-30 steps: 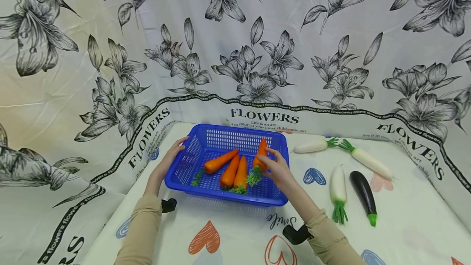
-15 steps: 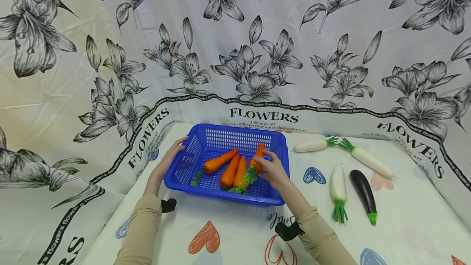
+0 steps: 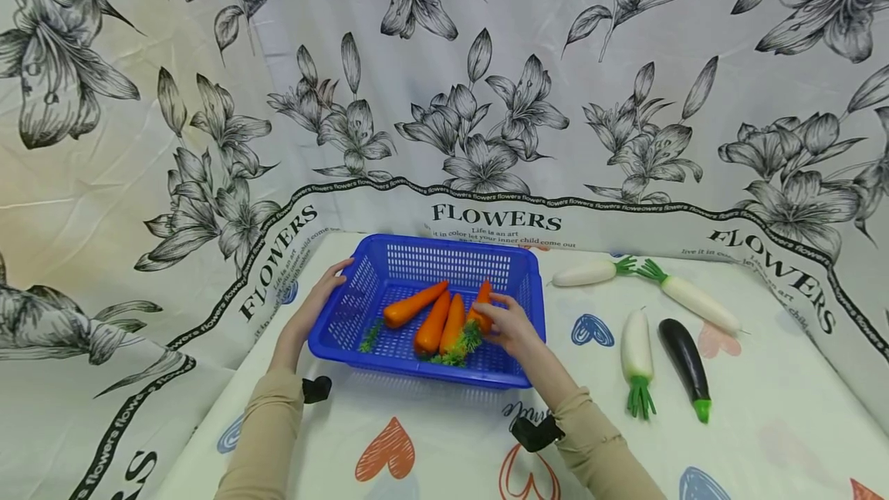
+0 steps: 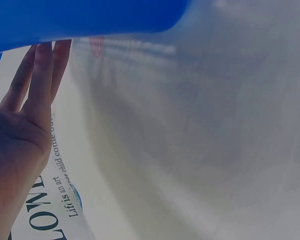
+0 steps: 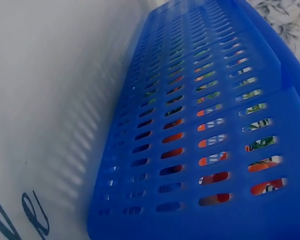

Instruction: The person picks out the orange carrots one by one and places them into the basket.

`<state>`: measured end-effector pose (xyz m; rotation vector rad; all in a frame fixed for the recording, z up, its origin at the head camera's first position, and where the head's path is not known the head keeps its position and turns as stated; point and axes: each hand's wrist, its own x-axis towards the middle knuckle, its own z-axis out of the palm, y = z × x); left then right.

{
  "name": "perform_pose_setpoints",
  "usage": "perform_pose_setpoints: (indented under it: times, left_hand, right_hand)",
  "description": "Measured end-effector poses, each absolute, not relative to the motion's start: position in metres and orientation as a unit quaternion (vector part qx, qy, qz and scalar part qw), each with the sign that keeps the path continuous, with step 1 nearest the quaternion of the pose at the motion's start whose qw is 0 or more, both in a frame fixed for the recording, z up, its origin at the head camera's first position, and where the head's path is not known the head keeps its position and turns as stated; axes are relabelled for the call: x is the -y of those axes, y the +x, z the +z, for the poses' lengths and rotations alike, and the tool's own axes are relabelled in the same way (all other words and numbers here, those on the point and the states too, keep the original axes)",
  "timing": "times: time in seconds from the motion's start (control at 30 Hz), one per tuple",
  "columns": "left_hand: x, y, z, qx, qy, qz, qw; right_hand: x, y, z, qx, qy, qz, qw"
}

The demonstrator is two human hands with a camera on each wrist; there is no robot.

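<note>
My left hand rests against the left end of a blue perforated plastic basket. In the left wrist view its fingers reach straight up to the rim, which hides their tips. Inside the basket, my right hand holds an orange carrot with a green leafy top, its pointed end upward. Several carrots lie left of it, including one carrot slanting across the middle and another carrot beside it. The right wrist view shows the slotted basket wall; the right hand is hidden there.
Right of the basket lie a white radish, a second radish, a third radish and a dark eggplant. A flower-printed curtain hangs behind the heart-patterned tablecloth.
The right hand has moved leftward and lower with its carrot, bringing it closer to the other carrots. The left hand stays at the basket's left rim.
</note>
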<state>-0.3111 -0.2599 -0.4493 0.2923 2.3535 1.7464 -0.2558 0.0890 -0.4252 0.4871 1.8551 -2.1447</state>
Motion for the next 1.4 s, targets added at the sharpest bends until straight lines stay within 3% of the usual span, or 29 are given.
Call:
perform_pose_setpoints:
  times: [0.3,0.63,1.4]
  left_hand:
    - [0.2592,-0.3109,-0.448,-0.794,0.103,0.591,0.096]
    - [0.2608,-0.3106,-0.4495,-0.795,0.103,0.59,0.099]
    - [0.2607,-0.3121,-0.4475,-0.794,0.099,0.591,0.103]
  right_hand:
    - [-0.0884,-0.2551,-0.4269,-0.674,0.17,-0.7,0.164]
    - [-0.0857,-0.2535,-0.4299,-0.723,0.175,-0.653,0.146]
    - [-0.0821,-0.2498,-0.4306,-0.774,0.166,-0.586,0.175]
